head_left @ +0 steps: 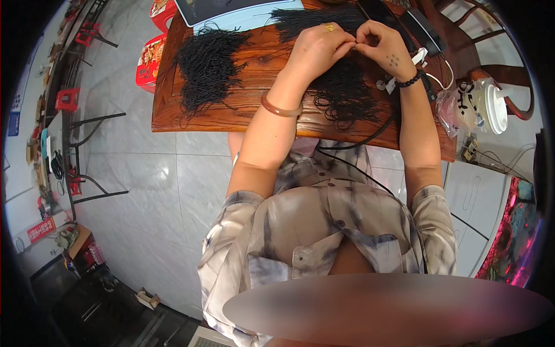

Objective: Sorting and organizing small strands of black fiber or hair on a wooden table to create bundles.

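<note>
My left hand (319,47) and my right hand (386,47) meet fingertip to fingertip over a brown wooden table (243,113). Both pinch a thin black cord (354,45) between thumb and fingers. A tangled heap of black cords (346,92) lies right beneath the hands. A second heap of black cords (207,63) lies apart at the table's left, and a third bundle (309,20) lies at the far edge. My left wrist wears a brown bangle, my right wrist a black bead bracelet.
A pale blue flat device (231,11) lies at the table's far side. A black cable (358,144) hangs off the near edge. A clear bag and a lidded white cup (494,107) sit right. Red boxes (151,58) stand left, on a grey tiled floor.
</note>
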### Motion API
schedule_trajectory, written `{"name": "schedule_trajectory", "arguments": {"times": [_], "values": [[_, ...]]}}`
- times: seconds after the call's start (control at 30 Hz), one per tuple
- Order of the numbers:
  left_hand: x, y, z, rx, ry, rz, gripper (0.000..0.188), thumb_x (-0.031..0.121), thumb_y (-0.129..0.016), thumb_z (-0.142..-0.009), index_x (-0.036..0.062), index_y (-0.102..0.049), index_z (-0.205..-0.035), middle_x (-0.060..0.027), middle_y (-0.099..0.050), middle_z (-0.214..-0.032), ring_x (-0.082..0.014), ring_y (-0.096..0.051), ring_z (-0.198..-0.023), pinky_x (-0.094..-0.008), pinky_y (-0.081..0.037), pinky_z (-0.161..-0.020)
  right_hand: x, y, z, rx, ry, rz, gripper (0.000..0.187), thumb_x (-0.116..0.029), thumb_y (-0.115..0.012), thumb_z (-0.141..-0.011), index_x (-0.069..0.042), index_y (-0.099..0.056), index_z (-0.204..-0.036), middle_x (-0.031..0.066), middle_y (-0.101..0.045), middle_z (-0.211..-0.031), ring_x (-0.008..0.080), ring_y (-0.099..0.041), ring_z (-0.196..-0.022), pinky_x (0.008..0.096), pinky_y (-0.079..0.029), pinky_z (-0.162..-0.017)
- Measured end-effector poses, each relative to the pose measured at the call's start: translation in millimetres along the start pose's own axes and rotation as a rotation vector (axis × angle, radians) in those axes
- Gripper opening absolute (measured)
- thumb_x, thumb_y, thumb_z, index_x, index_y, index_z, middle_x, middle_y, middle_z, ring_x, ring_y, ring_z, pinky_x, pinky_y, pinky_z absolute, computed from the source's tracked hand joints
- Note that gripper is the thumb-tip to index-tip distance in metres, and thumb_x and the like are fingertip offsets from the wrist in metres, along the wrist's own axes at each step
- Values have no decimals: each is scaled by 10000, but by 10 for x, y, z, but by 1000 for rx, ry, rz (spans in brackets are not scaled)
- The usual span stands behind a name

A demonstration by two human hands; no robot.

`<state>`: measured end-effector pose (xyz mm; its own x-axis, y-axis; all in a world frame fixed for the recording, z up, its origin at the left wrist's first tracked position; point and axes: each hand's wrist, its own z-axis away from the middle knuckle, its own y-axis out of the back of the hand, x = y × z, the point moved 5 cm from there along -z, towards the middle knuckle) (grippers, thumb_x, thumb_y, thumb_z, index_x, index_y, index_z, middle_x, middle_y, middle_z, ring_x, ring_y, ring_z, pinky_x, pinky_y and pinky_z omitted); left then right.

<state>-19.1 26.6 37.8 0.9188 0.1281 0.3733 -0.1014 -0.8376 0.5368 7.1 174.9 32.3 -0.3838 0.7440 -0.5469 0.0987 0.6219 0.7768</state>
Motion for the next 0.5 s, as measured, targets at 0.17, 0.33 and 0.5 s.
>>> {"name": "schedule_trajectory", "arguments": {"times": [0.17, 0.33, 0.5], "values": [[68, 47, -57, 186, 106, 59, 101, 88, -699, -700, 64, -673, -794, -54, -616, -708, -176, -592, -608, -270, -474, -530, 15, -21, 15, -23, -279, -873, 114, -43, -618, -789, -4, -569, -884, 41, -617, -836, 108, -614, -767, 201, -501, -698], [56, 78, -63, 299, 100, 81, 99, 83, -712, -677, 62, -673, -765, -56, -620, -688, -186, -599, -607, -279, -481, -527, -64, -6, -2, -82, -278, -1117, 143, -127, -578, -855, 4, -575, -914, 53, -621, -871, 119, -612, -804, 224, -490, -765], [83, 116, -80, 347, 42, 64, 82, 85, -715, -670, 61, -675, -738, -61, -619, -662, -196, -596, -594, -290, -478, -515, -3, -45, 1, -98, -283, -1176, 193, -194, -515, -907, -10, -572, -922, 39, -602, -861, 112, -588, -769, 241, -481, -805]]}}
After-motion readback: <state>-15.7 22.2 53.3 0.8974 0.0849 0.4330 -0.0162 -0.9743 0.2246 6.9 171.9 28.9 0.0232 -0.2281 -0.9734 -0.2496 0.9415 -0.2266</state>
